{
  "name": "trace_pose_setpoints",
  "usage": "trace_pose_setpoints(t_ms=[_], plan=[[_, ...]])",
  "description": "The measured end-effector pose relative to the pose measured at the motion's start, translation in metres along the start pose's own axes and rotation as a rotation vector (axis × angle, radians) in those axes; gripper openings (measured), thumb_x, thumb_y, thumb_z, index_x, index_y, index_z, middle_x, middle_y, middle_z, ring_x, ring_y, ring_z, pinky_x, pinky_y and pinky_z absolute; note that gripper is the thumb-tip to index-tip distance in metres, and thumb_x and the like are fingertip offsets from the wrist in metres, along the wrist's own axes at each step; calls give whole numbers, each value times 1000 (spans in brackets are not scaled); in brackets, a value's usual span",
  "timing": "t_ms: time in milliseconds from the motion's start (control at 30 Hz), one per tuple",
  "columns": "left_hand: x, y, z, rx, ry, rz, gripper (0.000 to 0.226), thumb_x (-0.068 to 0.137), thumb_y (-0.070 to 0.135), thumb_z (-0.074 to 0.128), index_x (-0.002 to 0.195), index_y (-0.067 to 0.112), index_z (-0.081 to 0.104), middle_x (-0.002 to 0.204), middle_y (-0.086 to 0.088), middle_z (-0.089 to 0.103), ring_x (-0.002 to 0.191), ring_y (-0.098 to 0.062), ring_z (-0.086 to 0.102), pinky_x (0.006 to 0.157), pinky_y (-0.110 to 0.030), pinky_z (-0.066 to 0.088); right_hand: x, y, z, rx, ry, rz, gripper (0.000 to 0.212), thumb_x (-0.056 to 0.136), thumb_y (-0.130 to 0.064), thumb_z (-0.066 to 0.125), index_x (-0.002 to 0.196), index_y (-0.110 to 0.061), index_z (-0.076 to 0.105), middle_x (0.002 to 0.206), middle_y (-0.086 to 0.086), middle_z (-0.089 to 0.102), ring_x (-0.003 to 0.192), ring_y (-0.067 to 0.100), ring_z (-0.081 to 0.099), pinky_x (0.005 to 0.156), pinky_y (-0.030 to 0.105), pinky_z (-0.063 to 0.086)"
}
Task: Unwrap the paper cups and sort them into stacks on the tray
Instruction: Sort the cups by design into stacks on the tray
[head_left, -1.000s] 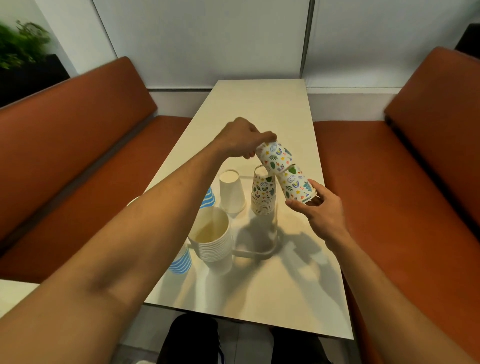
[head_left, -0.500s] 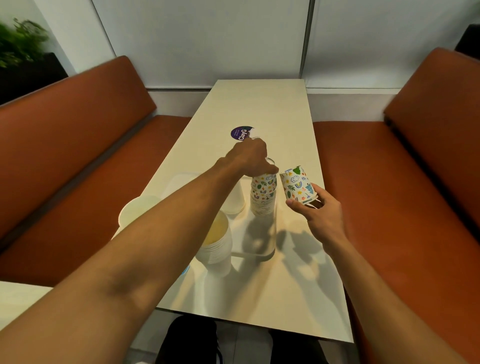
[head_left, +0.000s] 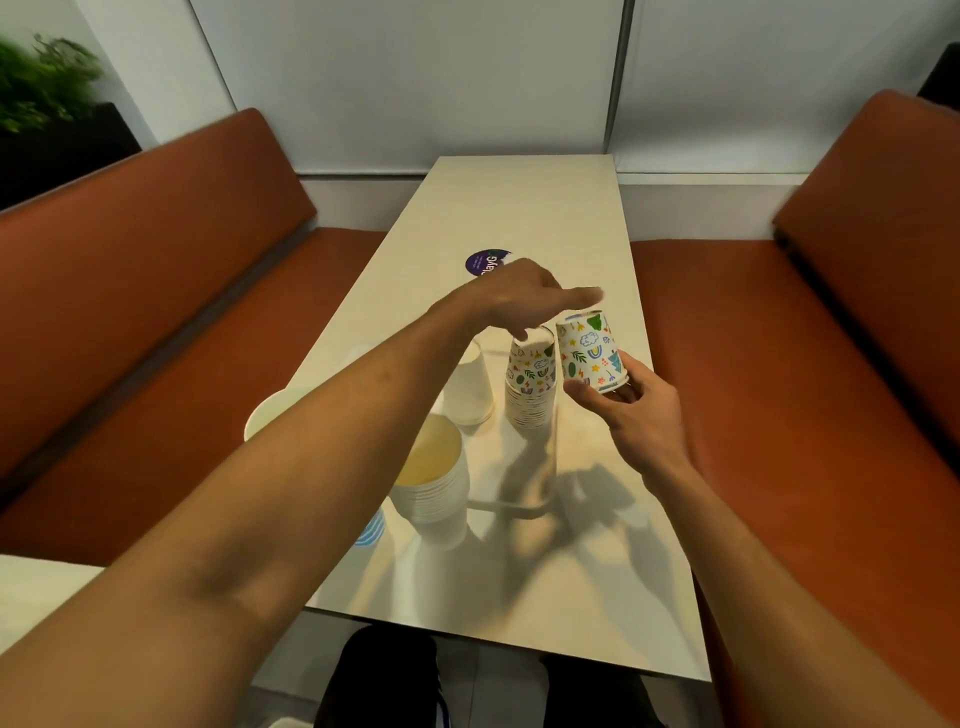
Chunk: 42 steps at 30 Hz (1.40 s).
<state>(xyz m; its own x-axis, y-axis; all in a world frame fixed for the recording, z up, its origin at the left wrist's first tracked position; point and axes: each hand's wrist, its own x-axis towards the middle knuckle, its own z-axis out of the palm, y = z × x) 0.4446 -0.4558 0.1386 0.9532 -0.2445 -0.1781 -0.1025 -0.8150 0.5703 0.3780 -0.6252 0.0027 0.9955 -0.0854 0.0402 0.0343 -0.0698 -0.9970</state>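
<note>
While the right hand (head_left: 631, 410) grips a white paper cup printed with coloured leaves, clouds and rainbows (head_left: 589, 351) at its rim, mouth down and slightly tilted, the step in hand looks like sorting rather than unwrapping, since no wrapper shows on this cup. Whether more cups are nested inside it cannot be told.

The landmark is the upside-down stack of matching printed paper cups (head_left: 532, 384), which stands on the pale shallow tray (head_left: 511, 512). The held cup hangs just right of that stack, level with its top; whether the 2 touch is unclear. The left hand (head_left: 524, 296) hovers above the stack with fingers stretched out flat toward the held cup, holding nothing.

Just left of the stack stands a plain white inverted paper cup (head_left: 470, 384). Left of the stack and nearer the person is a stack of plain white upright cups (head_left: 434, 478), and a blue-striped cup (head_left: 371, 530) peeps out beside the forearm, further left again.

The next move probably calls for bringing the held cup over the stack's top, squaring its mouth to the stack's axis and lowering it straight down. The stack is light, so a sideways nudge could tip it.
</note>
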Motion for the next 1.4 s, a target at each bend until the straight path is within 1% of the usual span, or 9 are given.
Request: trace_pose_setpoints(t_ms=[100, 300, 433, 533, 700, 933, 1067, 1233, 1400], plan=[[-1, 3, 1, -56, -110, 10, 61, 92, 63, 64, 126, 13, 71, 118, -1, 73, 104, -22, 72, 87, -35, 63, 2, -4, 5, -12, -11, -22, 64, 76, -35, 91, 133, -21, 66, 117, -5, 76, 108, 13, 73, 97, 45, 60], [2, -4, -6, -92, -15, 20, 52, 89, 41, 79, 128, 11, 65, 109, -3, 74, 89, -17, 73, 71, -26, 62, 13, -11, 17, -69, -6, -45, 80, 71, -38, 92, 141, -23, 56, 131, -4, 68, 117, 20, 68, 99, 47, 59], [2, -6, -18, -78, 102, 25, 46, 86, 37, 82, 120, 16, 60, 113, -3, 70, 86, -17, 69, 66, -29, 58, 30, -28, 33, -128, -4, -91, 75, 77, -31, 91, 141, -23, 52, 134, -5, 63, 119, 16, 63, 102, 36, 55], [3, -10, -24, 3, 163, 32, 49, 83, 38, 83, 120, 18, 57, 116, 0, 63, 83, -15, 65, 62, -28, 55, 41, -37, 46, -201, -26, -89, 75, 80, -29, 88, 144, -23, 49, 135, -6, 59, 117, 13, 57, 95, 28, 47], [7, -22, -22, 98, 144, -1, 57, 83, 41, 83, 126, 16, 55, 120, 0, 59, 97, -21, 63, 80, -34, 59, 55, -31, 57, -356, -42, -109, 70, 81, -32, 88, 142, -21, 56, 141, 3, 51, 122, 18, 54, 95, 29, 46], [19, -33, -5, 170, 4, -48, 59, 82, 39, 84, 129, 13, 59, 114, -6, 69, 71, -16, 64, 56, -24, 48, 59, -2, 59, -422, -61, -32, 71, 80, -36, 88, 140, -21, 53, 137, 3, 60, 123, 23, 58, 99, 38, 49], [21, -31, -9, 179, -14, -53, 69, 90, 46, 76, 144, 9, 53, 122, -5, 66, 77, -20, 69, 66, -25, 52, 56, 13, 60, -440, -53, 16, 72, 80, -35, 88, 140, -19, 53, 136, 3, 61, 124, 23, 58, 100, 38, 49], [13, -23, -29, 96, 100, -15, 68, 90, 50, 74, 143, 14, 53, 129, 0, 59, 72, -12, 67, 61, -24, 46, 53, 19, 60, -449, -60, 35, 77, 81, -37, 87, 145, -19, 49, 142, 6, 57, 129, 26, 56, 103, 41, 49], [-21, -17, -44, -55, 252, 45, 60, 88, 50, 76, 137, 21, 57, 127, 1, 66, 106, -22, 68, 94, -37, 55, 36, -1, 55, -410, -17, 60, 93, 80, -34, 88, 155, -21, 35, 153, 9, 46, 138, 28, 49, 111, 46, 45]])
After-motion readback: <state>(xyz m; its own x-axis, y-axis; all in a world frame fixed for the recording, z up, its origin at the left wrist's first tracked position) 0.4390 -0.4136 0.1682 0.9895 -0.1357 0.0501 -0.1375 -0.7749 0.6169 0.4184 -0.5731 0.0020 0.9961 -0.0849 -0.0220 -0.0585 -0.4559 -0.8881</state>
